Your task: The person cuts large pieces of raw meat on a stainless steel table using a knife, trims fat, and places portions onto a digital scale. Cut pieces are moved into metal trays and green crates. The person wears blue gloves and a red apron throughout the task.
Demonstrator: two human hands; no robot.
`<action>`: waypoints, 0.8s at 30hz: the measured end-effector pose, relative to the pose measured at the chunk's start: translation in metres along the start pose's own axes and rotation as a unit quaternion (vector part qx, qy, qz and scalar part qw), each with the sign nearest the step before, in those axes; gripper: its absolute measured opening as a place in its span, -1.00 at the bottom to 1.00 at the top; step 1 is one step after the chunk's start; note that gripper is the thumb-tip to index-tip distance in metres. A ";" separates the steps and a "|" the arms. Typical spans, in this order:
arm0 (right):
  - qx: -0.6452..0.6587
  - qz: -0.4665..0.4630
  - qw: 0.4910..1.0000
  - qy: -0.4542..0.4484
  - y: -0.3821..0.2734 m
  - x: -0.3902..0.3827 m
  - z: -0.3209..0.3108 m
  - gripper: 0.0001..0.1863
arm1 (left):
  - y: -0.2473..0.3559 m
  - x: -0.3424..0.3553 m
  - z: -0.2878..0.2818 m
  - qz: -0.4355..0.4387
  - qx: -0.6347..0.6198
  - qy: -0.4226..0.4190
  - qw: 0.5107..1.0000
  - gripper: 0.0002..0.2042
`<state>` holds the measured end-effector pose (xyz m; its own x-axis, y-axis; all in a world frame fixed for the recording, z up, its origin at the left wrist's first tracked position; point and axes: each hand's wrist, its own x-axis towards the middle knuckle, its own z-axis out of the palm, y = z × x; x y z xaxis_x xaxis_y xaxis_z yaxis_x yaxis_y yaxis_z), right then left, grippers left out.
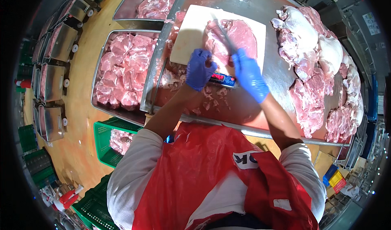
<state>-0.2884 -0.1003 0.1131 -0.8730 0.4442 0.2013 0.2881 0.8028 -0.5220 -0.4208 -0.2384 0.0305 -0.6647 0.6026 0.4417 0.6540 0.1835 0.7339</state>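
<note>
A large slab of raw pink meat (245,36) lies on a white cutting board (188,38). My right hand (248,73), in a blue glove, grips a knife (223,32); its blade, smeared by motion, lies over the meat and points away to the left. At the near left edge of the meat is my left hand (199,70), gloved in blue too, with curled fingers. What it pinches, if anything, cannot be made out. Between my hands, at the board's near edge, sits a digital scale (222,79) with a lit display.
Big skin-on meat pieces (301,30) are heaped on the right of the steel table (269,108). Scraps lie around the scale. To the left stand a metal tub of meat cuts (97,81), a second metal tub (122,12) and a green crate (104,144). Wheeled metal bins (53,83) line the far left.
</note>
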 end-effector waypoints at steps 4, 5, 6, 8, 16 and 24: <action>-0.104 -0.011 0.993 -0.051 -0.012 0.010 0.040 -0.79 | -0.008 0.001 0.000 0.032 0.055 0.013 0.998 -0.83; -0.114 0.014 0.991 -0.062 -0.018 0.012 0.041 -0.79 | -0.009 0.000 0.001 0.040 0.048 0.028 0.998 -0.84; -0.119 -0.002 0.991 -0.067 -0.014 0.012 0.044 -0.80 | -0.007 -0.002 0.001 0.049 0.039 0.042 0.997 -0.84; -0.130 -0.034 0.988 -0.077 -0.003 0.014 0.052 -0.83 | -0.006 -0.005 -0.003 0.049 0.052 0.025 0.997 -0.86; -0.182 0.060 0.937 -0.293 0.046 -0.085 -0.012 -0.72 | -0.032 -0.004 -0.007 0.049 0.061 0.000 0.997 -0.89; -0.134 0.055 0.967 -0.209 -0.003 -0.065 -0.080 -0.79 | 0.032 -0.001 -0.004 0.032 0.066 -0.001 0.997 -0.61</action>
<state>-0.2008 -0.1000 0.1685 -0.8976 0.3793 -0.2246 0.4319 0.8586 -0.2761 -0.4008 -0.2364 0.0555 -0.6192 0.6177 0.4848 0.7372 0.2445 0.6299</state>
